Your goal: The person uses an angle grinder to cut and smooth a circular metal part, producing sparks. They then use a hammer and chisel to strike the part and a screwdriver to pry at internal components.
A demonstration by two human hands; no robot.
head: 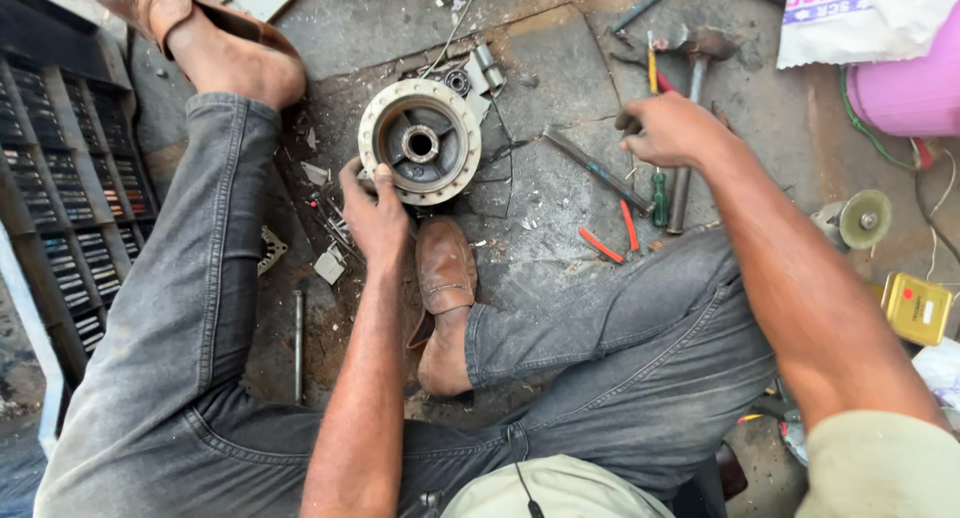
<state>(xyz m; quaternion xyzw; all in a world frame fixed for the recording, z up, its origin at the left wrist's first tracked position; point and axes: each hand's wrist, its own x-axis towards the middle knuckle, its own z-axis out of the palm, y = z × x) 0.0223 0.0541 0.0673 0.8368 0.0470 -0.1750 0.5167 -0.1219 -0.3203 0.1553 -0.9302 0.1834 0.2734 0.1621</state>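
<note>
A round metal wheel hub (420, 141) with a central bore lies flat on the dirty floor between my legs. My left hand (375, 210) grips its near rim from the lower left. My right hand (668, 128) is off to the right, fingers closed over tools lying on the ground, among them a yellow-and-red handled tool (653, 73) and a hammer (688, 128). What exactly the right hand holds is hidden by the fingers. A long metal bar (597, 170) lies between the hub and my right hand.
A green screwdriver (660, 199) and red-handled pliers (613, 236) lie near my right knee. My brown shoe (444, 268) sits just below the hub. A pink tub (906, 93), a yellow tin (916, 309), a grinding disc (863, 219) stand right; a black rack (62, 198) stands left.
</note>
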